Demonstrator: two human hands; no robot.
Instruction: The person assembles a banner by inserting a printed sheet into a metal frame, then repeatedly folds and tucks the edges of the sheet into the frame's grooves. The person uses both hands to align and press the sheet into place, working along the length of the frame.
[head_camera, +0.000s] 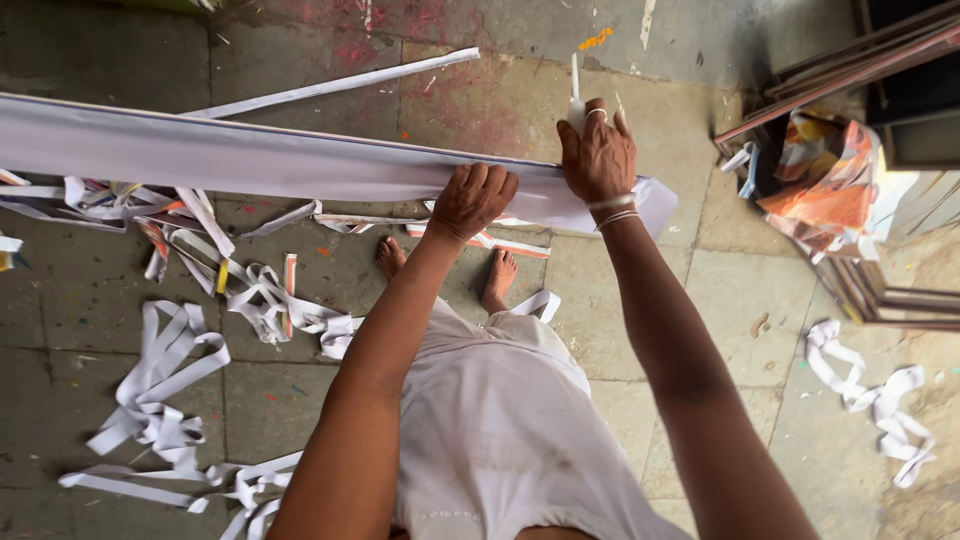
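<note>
Where the sheet was held: the long white sheet (250, 155) was kept level above the floor (650, 300), running from the left edge of view to just past the hands.
Sheet's look: it was seen as pale, smooth and loosely folded or rolled along its length, with a dark thin line along its far edge.
Left hand (472, 200): it was closed in a fist over the sheet's near edge.
Right hand (598, 155): it was laid on the sheet with fingers stretched; a slim white tool (576, 105) stood at the fingertips, but whether it was gripped could not be told.
Step judged: an edge was probably being trimmed near the sheet's right end.
Next move's demand: the sheet would have to be kept taut and steady.
Surroundings: white paper strips (160, 390) were scattered on the floor, and stacked frames (870, 290) were seen at right.
</note>
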